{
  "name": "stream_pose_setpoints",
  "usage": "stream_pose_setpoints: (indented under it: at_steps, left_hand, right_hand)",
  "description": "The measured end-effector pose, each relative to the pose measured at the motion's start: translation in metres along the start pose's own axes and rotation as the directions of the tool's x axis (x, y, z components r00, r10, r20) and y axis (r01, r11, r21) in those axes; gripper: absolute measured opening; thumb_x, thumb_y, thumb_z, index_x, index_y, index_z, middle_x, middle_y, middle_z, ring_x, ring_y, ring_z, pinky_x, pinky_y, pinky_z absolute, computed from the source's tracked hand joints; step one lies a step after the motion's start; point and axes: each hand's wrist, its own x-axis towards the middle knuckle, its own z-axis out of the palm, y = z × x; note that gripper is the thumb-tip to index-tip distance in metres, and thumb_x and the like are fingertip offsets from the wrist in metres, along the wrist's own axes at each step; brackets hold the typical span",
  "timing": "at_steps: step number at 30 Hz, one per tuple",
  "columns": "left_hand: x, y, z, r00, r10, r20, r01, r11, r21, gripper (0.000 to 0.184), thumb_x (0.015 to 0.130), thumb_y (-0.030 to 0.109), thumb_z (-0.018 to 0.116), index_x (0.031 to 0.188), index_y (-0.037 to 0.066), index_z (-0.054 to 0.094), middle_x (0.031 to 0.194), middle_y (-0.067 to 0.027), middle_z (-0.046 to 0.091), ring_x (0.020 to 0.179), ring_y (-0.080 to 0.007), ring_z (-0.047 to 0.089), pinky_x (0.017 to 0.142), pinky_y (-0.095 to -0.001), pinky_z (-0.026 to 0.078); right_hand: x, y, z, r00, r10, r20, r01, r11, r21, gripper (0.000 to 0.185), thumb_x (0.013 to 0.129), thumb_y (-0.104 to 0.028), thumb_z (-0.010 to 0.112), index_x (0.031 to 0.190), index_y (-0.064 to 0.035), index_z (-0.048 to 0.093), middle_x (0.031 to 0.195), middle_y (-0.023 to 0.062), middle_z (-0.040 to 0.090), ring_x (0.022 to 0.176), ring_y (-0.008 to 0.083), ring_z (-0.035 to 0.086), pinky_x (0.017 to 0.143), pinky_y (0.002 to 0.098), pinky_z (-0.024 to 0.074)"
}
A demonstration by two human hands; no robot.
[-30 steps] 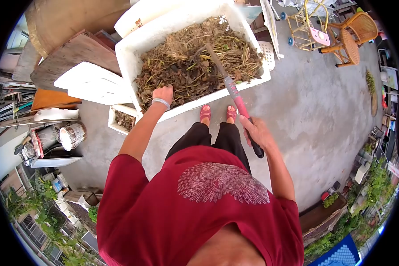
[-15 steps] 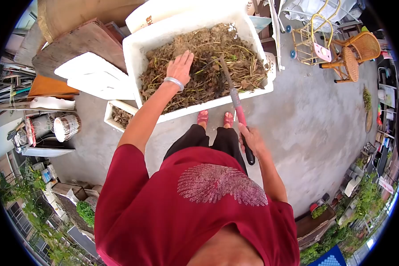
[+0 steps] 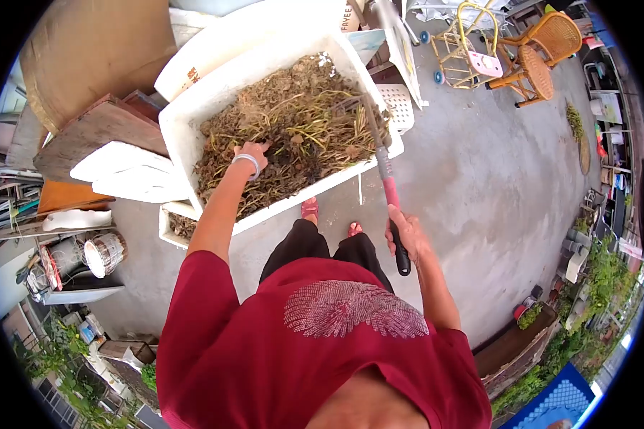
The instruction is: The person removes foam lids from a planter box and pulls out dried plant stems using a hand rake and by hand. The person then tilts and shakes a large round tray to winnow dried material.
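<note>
My left hand, with a pale bangle at the wrist, rests on dry plant debris inside a white foam box. Its visible fingers are bent and spread, and some tips are hidden in the stalks. My right hand is wrapped round the pink and black handle of a long hand rake. The rake's grey shaft reaches across the box's right edge. Its head is blurred over the debris, where thin tines seem to show.
A smaller foam box with debris stands at the near left. White foam boards and wooden boards lean on the left. A wheeled frame and a wicker chair stand at the far right on concrete floor.
My left hand has gone from lying flat on the debris to bending its fingers into it, nearer the box's left side. The rake has shifted toward the box's right edge. My view has turned.
</note>
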Motion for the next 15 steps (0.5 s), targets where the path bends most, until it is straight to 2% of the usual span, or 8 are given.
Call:
stream_pose_setpoints:
  at_steps: [1, 2, 3, 5, 8, 10, 11, 15]
  left_hand:
    - [-0.009, 0.001, -0.002, 0.994, 0.058, -0.098, -0.057, 0.998, 0.01, 0.047, 0.087, 0.016, 0.038, 0.132, 0.019, 0.03, 0.125, -0.0087, 0.044, 0.112, -0.0274, 0.041, 0.093, -0.048, 0.031]
    - [-0.02, 0.013, -0.022, 0.999, -0.024, 0.036, 0.022, 0.999, 0.042, 0.048, 0.086, 0.017, 0.039, 0.133, 0.018, 0.028, 0.135, -0.005, 0.032, 0.118, -0.0263, 0.035, 0.096, -0.0478, 0.029]
    - [-0.009, 0.009, -0.013, 0.999, -0.02, -0.037, 0.023, 0.996, 0.091, 0.05, 0.086, 0.023, 0.045, 0.133, 0.018, 0.028, 0.138, -0.0031, 0.027, 0.123, -0.0239, 0.028, 0.096, -0.0475, 0.028]
    - [-0.006, 0.012, -0.017, 0.994, -0.103, -0.047, 0.107, 0.989, 0.098, 0.061, 0.081, 0.036, 0.055, 0.132, 0.016, 0.029, 0.137, -0.0026, 0.028, 0.125, -0.0223, 0.023, 0.098, -0.0468, 0.026]
    - [-0.001, 0.016, -0.017, 0.964, -0.221, -0.147, 0.22, 0.975, -0.021, 0.053, 0.077, 0.012, 0.053, 0.128, 0.01, 0.037, 0.138, -0.006, 0.026, 0.125, -0.0287, 0.022, 0.1, -0.0429, 0.023]
    - [-0.011, 0.036, -0.028, 0.933, -0.331, -0.14, 0.336, 0.942, 0.018, 0.053, 0.076, 0.008, 0.05, 0.127, 0.007, 0.036, 0.14, -0.0083, 0.015, 0.126, -0.0297, 0.015, 0.102, -0.044, 0.02]
    - [-0.005, 0.034, -0.026, 0.926, -0.336, -0.171, 0.354, 0.931, 0.086, 0.05, 0.077, 0.01, 0.051, 0.126, 0.006, 0.038, 0.14, -0.0086, 0.015, 0.126, -0.0301, 0.015, 0.102, -0.0445, 0.019]
    - [-0.051, 0.102, -0.056, 0.704, -0.618, -0.349, 0.59, 0.783, -0.197, 0.035, 0.078, 0.019, 0.052, 0.11, 0.005, 0.052, 0.129, -0.0112, 0.033, 0.123, -0.0275, 0.025, 0.095, -0.0407, 0.03]
  right_hand:
    - [0.003, 0.004, -0.005, 1.0, 0.017, 0.024, -0.017, 1.0, 0.006, 0.049, 0.081, -0.049, 0.047, 0.065, -0.0026, 0.046, 0.05, 0.0045, 0.045, 0.035, 0.0127, 0.044, 0.032, 0.0264, 0.0376]
    - [0.002, 0.002, -0.017, 0.999, 0.022, 0.025, -0.022, 1.0, 0.021, 0.05, 0.081, -0.049, 0.049, 0.066, -0.002, 0.046, 0.05, 0.0045, 0.045, 0.036, 0.0123, 0.045, 0.032, 0.0263, 0.0378]
    - [-0.006, -0.004, -0.028, 0.997, -0.031, 0.065, 0.031, 1.0, 0.003, 0.05, 0.081, -0.049, 0.048, 0.067, -0.001, 0.048, 0.05, 0.0043, 0.045, 0.036, 0.0124, 0.045, 0.033, 0.0267, 0.0375]
    - [-0.03, -0.02, -0.049, 0.986, -0.11, 0.124, 0.122, 0.988, -0.099, 0.05, 0.081, -0.05, 0.048, 0.07, -0.0007, 0.049, 0.049, 0.0031, 0.045, 0.038, 0.0117, 0.046, 0.038, 0.0263, 0.0374]
    - [-0.059, -0.017, -0.103, 0.946, -0.261, 0.193, 0.296, 0.936, -0.187, 0.049, 0.081, -0.051, 0.047, 0.076, -0.0023, 0.051, 0.047, 0.0009, 0.045, 0.041, 0.0102, 0.047, 0.043, 0.0258, 0.0381]
    - [-0.074, 0.006, -0.153, 0.918, -0.362, 0.161, 0.39, 0.898, -0.206, 0.048, 0.081, -0.05, 0.049, 0.078, -0.0022, 0.051, 0.048, 0.0012, 0.046, 0.042, 0.0103, 0.048, 0.043, 0.0255, 0.0386]
    - [-0.077, 0.024, -0.182, 0.918, -0.359, 0.171, 0.384, 0.911, -0.15, 0.046, 0.081, -0.047, 0.051, 0.078, -0.0011, 0.051, 0.05, 0.0016, 0.046, 0.042, 0.0105, 0.048, 0.043, 0.0254, 0.0391]
    - [-0.1, 0.097, -0.305, 0.962, -0.275, -0.01, 0.274, 0.962, -0.012, 0.044, 0.079, -0.044, 0.056, 0.077, -0.0003, 0.051, 0.052, 0.0023, 0.048, 0.043, 0.0119, 0.049, 0.043, 0.0252, 0.0402]
